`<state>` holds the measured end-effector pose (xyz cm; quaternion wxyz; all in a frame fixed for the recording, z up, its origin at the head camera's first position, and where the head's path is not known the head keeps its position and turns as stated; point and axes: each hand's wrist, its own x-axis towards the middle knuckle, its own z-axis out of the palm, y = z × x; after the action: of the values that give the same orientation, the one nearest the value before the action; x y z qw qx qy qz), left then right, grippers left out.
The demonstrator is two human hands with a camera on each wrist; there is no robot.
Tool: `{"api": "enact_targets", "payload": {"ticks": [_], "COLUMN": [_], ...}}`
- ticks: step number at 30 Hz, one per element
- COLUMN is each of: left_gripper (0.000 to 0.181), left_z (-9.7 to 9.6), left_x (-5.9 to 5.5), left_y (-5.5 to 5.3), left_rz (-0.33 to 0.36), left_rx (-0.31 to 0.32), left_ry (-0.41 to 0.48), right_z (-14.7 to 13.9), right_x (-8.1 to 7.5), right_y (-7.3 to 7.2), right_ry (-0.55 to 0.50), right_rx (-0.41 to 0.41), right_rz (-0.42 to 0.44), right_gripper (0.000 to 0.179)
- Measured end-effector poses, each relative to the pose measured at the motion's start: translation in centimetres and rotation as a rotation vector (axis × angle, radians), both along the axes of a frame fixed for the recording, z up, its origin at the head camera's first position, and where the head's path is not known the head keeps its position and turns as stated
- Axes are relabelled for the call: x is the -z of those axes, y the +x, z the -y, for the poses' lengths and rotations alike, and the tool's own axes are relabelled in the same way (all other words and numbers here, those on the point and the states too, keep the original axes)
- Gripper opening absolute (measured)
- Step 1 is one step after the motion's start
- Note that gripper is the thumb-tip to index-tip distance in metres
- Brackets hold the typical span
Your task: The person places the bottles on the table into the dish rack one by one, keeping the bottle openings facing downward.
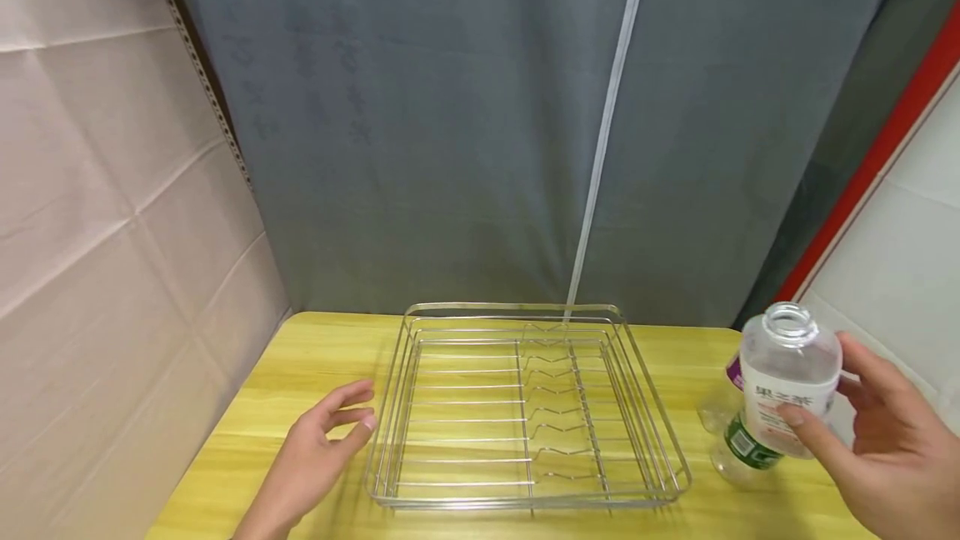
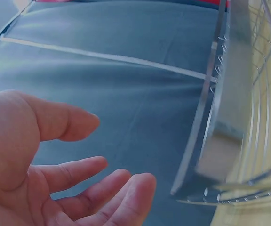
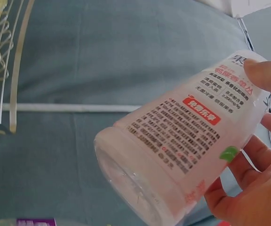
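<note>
My right hand (image 1: pixel 892 432) grips a clear plastic bottle (image 1: pixel 787 382) with a white label, thumb across the label and fingers behind. It has no cap and leans a little. In the right wrist view the bottle (image 3: pixel 178 141) shows its base and printed text. Behind and below it in the head view stand a bottle with a green label (image 1: pixel 750 444) and one with a purple label (image 1: pixel 733 372), both partly hidden. My left hand (image 1: pixel 318 444) holds nothing, its fingers loosely bent beside the left side of a wire rack (image 1: pixel 528 432).
The silver rack lies on a yellow wood-grain table (image 1: pixel 300 357). A grey curtain (image 1: pixel 435 148) with a pale strip closes off the back. Light panels stand at left (image 1: pixel 112 232) and right (image 1: pixel 915 273), the right one edged in red.
</note>
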<state>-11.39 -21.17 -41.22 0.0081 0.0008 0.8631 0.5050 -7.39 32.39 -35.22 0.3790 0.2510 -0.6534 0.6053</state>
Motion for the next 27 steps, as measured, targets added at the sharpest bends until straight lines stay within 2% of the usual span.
{"api": "enact_targets", "payload": {"ticks": [7,12,15,20,23,25,27], "left_gripper": [0.048,0.05,0.051,0.052,0.054,0.054,0.054], "left_z": [-1.1,-2.0,-2.5,-3.6,-4.3,-4.8,-5.3], "left_x": [-1.7,-2.8,-3.3,-4.1,-4.5,-4.7,-4.8], "left_y": [0.6,0.7,0.7,0.6,0.4,0.4,0.4], "left_rz": [-0.073,-0.067,-0.074,-0.123,-0.15,-0.155,-0.163], "left_rx": [0.039,0.083,0.117,0.176,0.208,0.228,0.244], "left_ry": [-0.012,0.026,0.042,0.048,0.057,0.06,0.06], "right_z": [2.0,3.5,4.0,4.7,5.5,6.0,6.4], "right_x": [-0.3,0.2,0.7,1.1,0.8,0.6,0.6], "right_y": [-0.9,-1.9,-2.2,-2.0,-1.9,-1.9,-2.0], "right_ry": [0.04,0.084,0.147,0.375,0.5,0.549,0.573], "right_rx": [-0.172,-0.251,-0.208,0.013,0.1,0.104,0.067], "right_rz": [-0.05,-0.097,-0.074,0.037,0.09,0.118,0.144], "right_gripper": [0.075,0.071,0.073,0.083,0.088,0.087,0.084]}}
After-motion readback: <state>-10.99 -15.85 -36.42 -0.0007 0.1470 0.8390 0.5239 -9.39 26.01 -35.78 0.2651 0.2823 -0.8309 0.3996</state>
